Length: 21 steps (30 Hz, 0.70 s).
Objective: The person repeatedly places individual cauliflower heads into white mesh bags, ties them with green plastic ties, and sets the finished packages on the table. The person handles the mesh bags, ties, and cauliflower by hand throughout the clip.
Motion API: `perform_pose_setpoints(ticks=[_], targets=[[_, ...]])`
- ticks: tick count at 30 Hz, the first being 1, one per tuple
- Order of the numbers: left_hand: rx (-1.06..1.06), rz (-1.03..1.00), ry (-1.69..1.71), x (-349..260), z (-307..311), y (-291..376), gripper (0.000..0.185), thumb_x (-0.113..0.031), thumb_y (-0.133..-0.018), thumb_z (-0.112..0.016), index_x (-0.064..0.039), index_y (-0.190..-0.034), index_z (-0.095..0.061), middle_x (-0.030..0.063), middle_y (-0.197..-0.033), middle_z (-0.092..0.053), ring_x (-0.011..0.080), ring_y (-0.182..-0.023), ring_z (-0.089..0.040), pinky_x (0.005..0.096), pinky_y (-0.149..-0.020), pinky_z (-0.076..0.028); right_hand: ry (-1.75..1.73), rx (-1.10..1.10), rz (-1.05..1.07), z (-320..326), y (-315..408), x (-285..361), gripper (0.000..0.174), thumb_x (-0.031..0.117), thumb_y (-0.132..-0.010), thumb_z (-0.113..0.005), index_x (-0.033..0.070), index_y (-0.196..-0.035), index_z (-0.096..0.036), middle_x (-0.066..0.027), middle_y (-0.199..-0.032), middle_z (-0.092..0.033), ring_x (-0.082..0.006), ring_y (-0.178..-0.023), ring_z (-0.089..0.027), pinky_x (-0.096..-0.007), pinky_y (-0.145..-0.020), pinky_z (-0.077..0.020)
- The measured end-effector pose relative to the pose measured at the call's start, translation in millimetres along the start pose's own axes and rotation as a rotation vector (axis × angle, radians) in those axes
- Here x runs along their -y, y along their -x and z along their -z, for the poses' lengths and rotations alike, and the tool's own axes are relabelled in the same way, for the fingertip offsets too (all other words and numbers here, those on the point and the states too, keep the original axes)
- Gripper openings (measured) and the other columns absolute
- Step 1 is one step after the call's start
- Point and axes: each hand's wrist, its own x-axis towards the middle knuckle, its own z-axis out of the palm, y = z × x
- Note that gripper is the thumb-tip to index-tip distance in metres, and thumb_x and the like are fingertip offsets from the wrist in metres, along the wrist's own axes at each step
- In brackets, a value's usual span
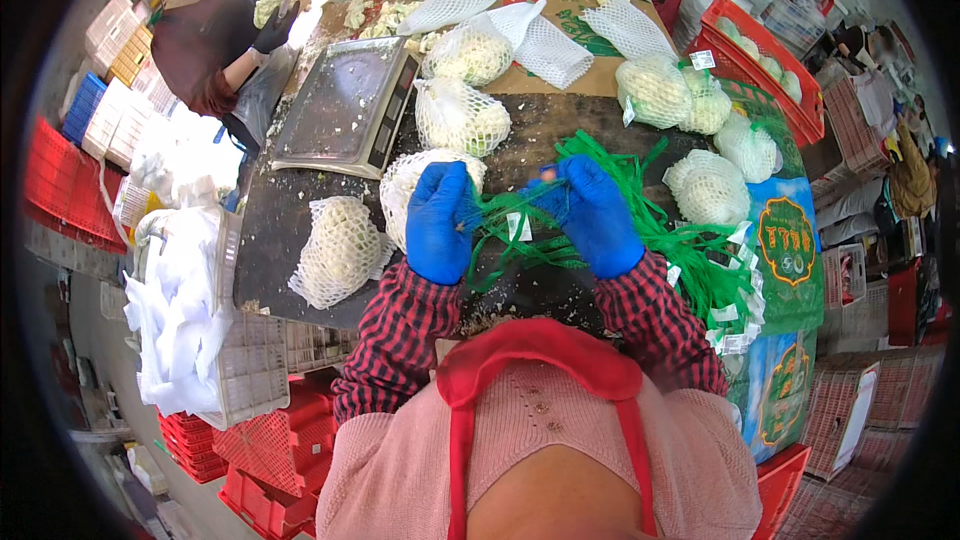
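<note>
Blue gloves cover both of my hands. My left hand [441, 225] grips one end of a green mesh net bag [517, 204], and my right hand [596, 214] holds the other end, so the net stretches between them. A white tag hangs from the net. Just behind my left hand lies a cauliflower in white foam netting [397, 184], partly hidden by the glove. Another foam-netted cauliflower [341, 251] rests left of it. Beside my right hand a pile of green net bags with white tags [697, 270] spreads over the table's right side.
A weighing scale [341, 101] stands at the back left, with several netted cauliflowers [461, 120] beside it. More wrapped cauliflowers [706, 187] sit at the right near a red crate [765, 64]. A crate of white foam nets [184, 307] stands left. Across the table, a gloved person [217, 37] holds a cauliflower.
</note>
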Motion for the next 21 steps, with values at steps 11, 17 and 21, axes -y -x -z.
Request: perform_pose_setpoints(ticks=[11, 17, 21], targets=[[0.047, 0.011, -0.155, -6, -16, 2, 0.006, -0.013, -0.087, -0.059, -0.007, -0.086, -0.06, -0.004, -0.067, -0.053, 0.0021, -0.049, -0.04, 0.0184, -0.044, -0.03, 1.273, 0.239, 0.361, -26, 10, -5, 0.031, 0.02, -0.075, -0.071, 0.001, -0.095, -0.059, -0.0053, -0.079, -0.06, -0.0168, -0.066, -0.057, -0.0283, -0.062, -0.0457], [0.06, 0.048, -0.264, -10, -17, 2, 0.011, -0.016, -0.09, -0.054, -0.006, -0.089, -0.06, -0.0055, -0.057, -0.043, 0.0018, -0.045, -0.032, 0.0179, -0.042, -0.024, 0.862, 0.094, 0.109, -15, 0, 11, 0.018, 0.015, -0.077, -0.068, 0.001, -0.088, -0.066, -0.0059, -0.076, -0.062, -0.013, -0.069, -0.057, -0.0264, -0.063, -0.0449], [0.19, 0.133, -0.48, -15, 6, 1, 0.012, -0.014, -0.087, -0.058, -0.004, -0.093, -0.062, -0.0046, -0.064, -0.052, 0.0003, -0.049, -0.037, 0.0172, -0.044, -0.028, 0.688, -0.068, 0.059, -7, -4, 34, 0.019, 0.016, -0.085, -0.059, 0.0, -0.096, -0.064, -0.0027, -0.08, -0.062, -0.0106, -0.067, -0.054, -0.0241, -0.063, -0.0432]])
